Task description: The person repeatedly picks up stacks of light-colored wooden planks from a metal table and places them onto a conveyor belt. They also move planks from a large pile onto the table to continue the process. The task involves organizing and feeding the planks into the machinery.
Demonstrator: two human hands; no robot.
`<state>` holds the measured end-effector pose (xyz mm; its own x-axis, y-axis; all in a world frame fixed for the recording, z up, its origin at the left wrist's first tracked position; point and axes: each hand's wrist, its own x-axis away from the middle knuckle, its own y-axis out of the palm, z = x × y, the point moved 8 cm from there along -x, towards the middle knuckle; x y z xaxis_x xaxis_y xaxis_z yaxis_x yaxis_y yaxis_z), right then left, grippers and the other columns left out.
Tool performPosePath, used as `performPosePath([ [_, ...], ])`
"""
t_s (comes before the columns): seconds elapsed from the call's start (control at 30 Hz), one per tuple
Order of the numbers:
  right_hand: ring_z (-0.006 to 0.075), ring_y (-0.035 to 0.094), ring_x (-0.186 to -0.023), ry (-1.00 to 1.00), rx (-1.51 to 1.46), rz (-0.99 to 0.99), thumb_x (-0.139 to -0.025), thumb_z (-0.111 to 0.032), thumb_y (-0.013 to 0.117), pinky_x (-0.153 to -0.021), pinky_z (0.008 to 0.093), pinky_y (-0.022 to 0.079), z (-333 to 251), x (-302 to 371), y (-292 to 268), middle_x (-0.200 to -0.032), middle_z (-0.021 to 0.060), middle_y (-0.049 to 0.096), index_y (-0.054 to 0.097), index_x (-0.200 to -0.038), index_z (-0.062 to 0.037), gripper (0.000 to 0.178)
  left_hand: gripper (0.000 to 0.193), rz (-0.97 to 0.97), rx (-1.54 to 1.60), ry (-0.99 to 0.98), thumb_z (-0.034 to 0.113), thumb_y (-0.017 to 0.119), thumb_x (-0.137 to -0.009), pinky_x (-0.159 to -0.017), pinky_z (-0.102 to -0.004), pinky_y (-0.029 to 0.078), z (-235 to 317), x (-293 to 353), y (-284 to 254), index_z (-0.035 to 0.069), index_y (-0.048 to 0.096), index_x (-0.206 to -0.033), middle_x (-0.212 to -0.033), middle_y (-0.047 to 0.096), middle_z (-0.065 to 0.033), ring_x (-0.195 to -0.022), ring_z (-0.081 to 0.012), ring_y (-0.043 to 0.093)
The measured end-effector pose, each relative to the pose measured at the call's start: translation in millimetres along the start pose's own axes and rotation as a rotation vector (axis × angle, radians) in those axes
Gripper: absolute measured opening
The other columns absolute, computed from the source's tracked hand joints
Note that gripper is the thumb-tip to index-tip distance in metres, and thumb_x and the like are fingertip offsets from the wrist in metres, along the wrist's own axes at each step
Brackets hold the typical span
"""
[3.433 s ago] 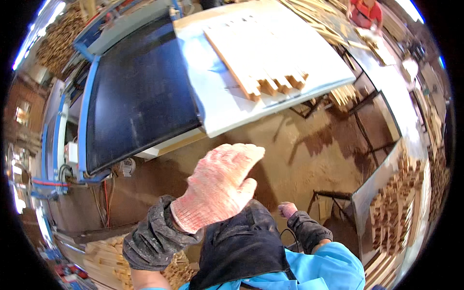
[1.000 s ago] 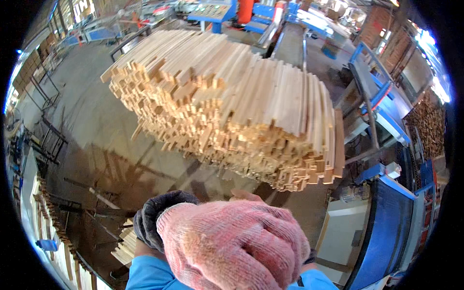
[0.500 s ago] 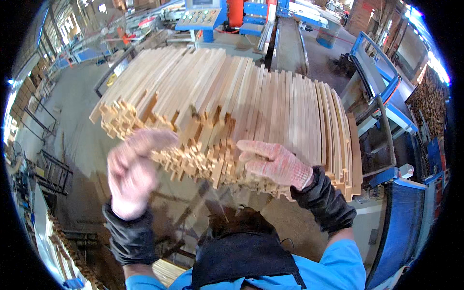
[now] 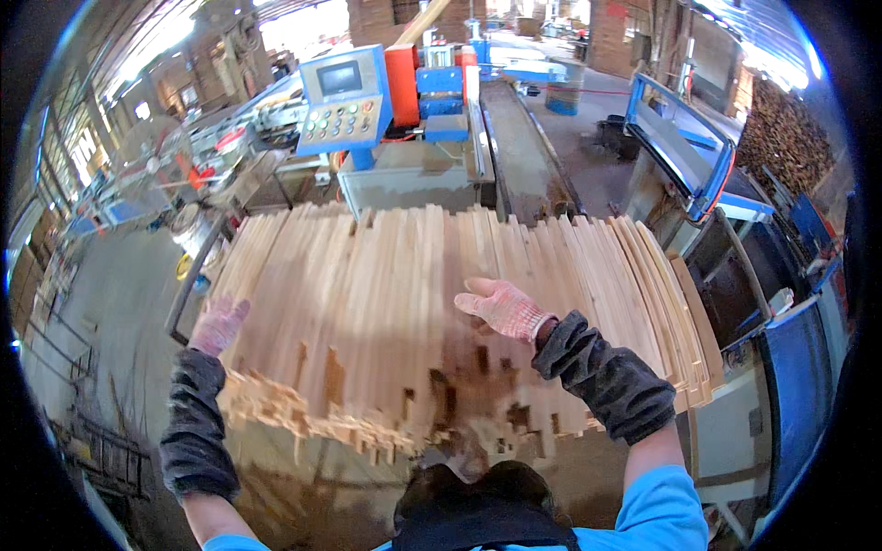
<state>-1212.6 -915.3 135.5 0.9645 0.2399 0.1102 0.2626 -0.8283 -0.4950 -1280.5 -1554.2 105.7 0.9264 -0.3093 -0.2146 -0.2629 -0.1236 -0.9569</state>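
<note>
A wide stack of pale wooden strips [image 4: 386,303] lies side by side before me, with uneven near ends. My left hand [image 4: 220,323], in a pinkish knit glove, is at the left side of the stack, fingers stretched out and nothing seen in them. Over the middle-right of the stack is my right hand [image 4: 503,308], in a matching glove. Its fingers point left, extended and partly apart, with no strip in them. Whether either palm touches the wood I cannot tell. Dark gaps show between the near ends at the centre.
Beyond the stack stands a blue control panel [image 4: 342,96] with buttons and a screen, beside a red machine part [image 4: 401,84]. A metal rail track [image 4: 537,151] runs away behind. Blue-framed machinery [image 4: 684,147] is on the right. A dark metal bar [image 4: 195,280] borders the stack's left side.
My view has tilted up, bringing the control panel further into sight. My left hand has moved from the near ends to the stack's left side, and my right hand now lies further over the strips.
</note>
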Motion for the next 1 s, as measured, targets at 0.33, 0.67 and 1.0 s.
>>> performPosePath([
  [0.33, 0.0452, 0.070, -0.119, 0.348, 0.478, 0.094, -0.102, -0.077, 0.047, -0.104, 0.0507, 0.053, 10, -60, 40, -0.120, 0.0351, 0.072, 0.074, -0.117, 0.0092, 0.092, 0.064, -0.195, 0.158, 0.254, 0.040, 0.057, -0.102, -0.125, -0.0478, 0.039, 53, -107, 94, 0.003, 0.049, -0.154, -0.155, 0.057, -0.0243, -0.144, -0.0409, 0.055],
  [0.67, 0.0429, 0.071, -0.115, 0.462, 0.437, 0.074, -0.086, -0.091, 0.056, -0.099, 0.0492, 0.053, -30, -41, 47, -0.117, 0.0307, 0.075, 0.076, -0.116, 0.0054, 0.102, 0.067, -0.371, 1.581, -0.136, 0.033, 0.082, -0.096, -0.095, -0.0329, 0.056, 107, -98, -1, 0.000, 0.058, -0.149, -0.125, 0.073, -0.0082, -0.111, -0.0175, 0.070],
  [1.0, 0.0382, 0.073, -0.103, 0.253, 0.262, 0.293, -0.086, -0.081, 0.064, -0.092, 0.0504, 0.054, -58, -6, 38, -0.105, 0.0249, 0.076, 0.076, -0.110, -0.0049, 0.080, 0.050, -0.303, 1.701, -0.304, 0.014, 0.076, -0.093, -0.075, -0.0288, 0.057, 48, -78, 80, 0.002, 0.062, -0.139, -0.099, 0.076, -0.0052, -0.083, -0.0158, 0.072],
])
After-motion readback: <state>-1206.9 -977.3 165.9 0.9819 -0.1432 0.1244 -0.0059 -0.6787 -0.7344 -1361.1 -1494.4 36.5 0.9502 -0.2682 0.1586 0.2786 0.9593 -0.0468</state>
